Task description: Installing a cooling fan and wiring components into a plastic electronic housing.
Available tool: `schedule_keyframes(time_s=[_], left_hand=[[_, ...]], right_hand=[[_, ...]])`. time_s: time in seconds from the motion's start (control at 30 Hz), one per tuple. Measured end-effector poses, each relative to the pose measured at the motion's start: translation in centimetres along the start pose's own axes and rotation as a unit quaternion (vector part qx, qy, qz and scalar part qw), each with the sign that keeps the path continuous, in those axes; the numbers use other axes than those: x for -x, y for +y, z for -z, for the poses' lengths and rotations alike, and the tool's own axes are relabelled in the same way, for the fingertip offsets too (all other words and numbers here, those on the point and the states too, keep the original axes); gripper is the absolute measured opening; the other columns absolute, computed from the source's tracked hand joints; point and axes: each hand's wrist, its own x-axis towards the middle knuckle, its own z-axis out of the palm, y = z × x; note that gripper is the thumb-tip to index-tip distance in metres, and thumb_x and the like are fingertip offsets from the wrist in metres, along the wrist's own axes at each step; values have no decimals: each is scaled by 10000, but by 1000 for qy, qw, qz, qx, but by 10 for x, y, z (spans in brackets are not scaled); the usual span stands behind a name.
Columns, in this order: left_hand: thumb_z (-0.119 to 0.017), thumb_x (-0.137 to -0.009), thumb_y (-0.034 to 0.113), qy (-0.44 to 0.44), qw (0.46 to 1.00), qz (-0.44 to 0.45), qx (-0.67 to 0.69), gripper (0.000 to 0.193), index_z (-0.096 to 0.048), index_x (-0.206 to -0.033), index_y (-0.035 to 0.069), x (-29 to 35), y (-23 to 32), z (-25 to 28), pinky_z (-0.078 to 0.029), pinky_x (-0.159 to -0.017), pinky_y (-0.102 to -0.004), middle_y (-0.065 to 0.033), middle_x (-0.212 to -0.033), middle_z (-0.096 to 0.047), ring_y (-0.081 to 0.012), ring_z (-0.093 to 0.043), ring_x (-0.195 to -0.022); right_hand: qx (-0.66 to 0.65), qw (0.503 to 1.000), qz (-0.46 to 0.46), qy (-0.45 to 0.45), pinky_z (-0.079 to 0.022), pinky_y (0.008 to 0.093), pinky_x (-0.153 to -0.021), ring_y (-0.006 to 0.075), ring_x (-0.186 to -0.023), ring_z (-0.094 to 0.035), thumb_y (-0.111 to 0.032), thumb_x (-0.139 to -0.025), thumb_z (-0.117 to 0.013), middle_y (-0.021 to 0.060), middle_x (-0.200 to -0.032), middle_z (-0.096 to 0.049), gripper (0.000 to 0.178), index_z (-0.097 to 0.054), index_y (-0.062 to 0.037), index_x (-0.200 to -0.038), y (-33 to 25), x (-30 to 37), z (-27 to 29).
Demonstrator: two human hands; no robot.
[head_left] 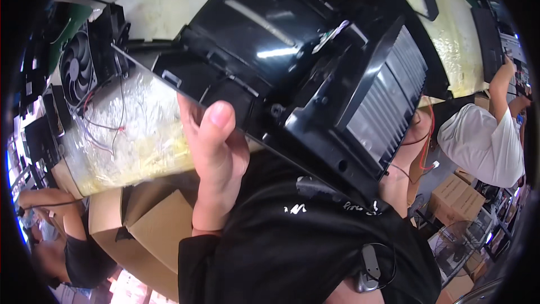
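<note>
A large black plastic housing (259, 28) is held up tilted in front of my chest. A silver finned metal block (388, 98), like a heat sink, sits in its right part. My left hand (211, 135) grips the housing's lower left edge, thumb on the near side and the other fingers partly hidden behind it. At the far right side, my right hand (417, 126) is against the housing beside the fins; most of its fingers are hidden. Thin red and black wires with a small white connector (436, 164) dangle next to my right wrist.
On the film-covered table (152, 135) at left stands a black fan (77, 67) with loose wires. An open cardboard box (157, 231) is below the table edge. One co-worker (84, 247) is at left, another in white (484, 141) at right, near stacked cartons (457, 200).
</note>
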Motion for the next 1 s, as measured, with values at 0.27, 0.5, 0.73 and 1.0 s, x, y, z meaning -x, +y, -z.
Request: schedule_keyframes(time_s=[0.27, 0.5, 0.73, 1.0], left_hand=[[-667, -717, 219, -7, 999, -31, -4, 794, -356, -1417, 9, 0, 0, -9, -492, -981, -408, -144, -1282, -532, -279, -567, -1156], [-657, -726, 220, -21, 999, -29, 12, 771, -364, -1409, 16, -1, 1, -15, -488, -992, -408, -139, -1278, -533, -279, -567, -1157], [-674, -762, 202, 23, 998, -36, -37, 779, -321, -1435, 28, -2, -1, -13, -487, -1010, -400, -139, -1296, -527, -259, -567, -1169], [-700, -778, 173, 20, 999, -7, -32, 796, -294, -1448, 36, -6, 4, -3, -506, -991, -394, -138, -1288, -533, -245, -579, -1160]], right_hand=[[-58, 997, -30, -37, -540, 482, -903, 345, -1010, -665, -206, -814, -572, 213, -1138, -658, 469, -586, 57, -1202, 0, -22, 20], [-69, 993, -25, -92, -508, 488, -949, 352, -1051, -651, -281, -842, -564, 215, -1193, -647, 485, -613, 47, -1194, -2, -31, 46], [-67, 988, -76, -120, -498, 511, -966, 363, -1072, -642, -252, -831, -557, 239, -1204, -632, 521, -569, 66, -1244, -10, -36, 56], [-92, 981, -92, -147, -489, 531, -972, 375, -1092, -627, -241, -819, -562, 252, -1201, -624, 547, -548, 75, -1265, -15, -42, 50]])
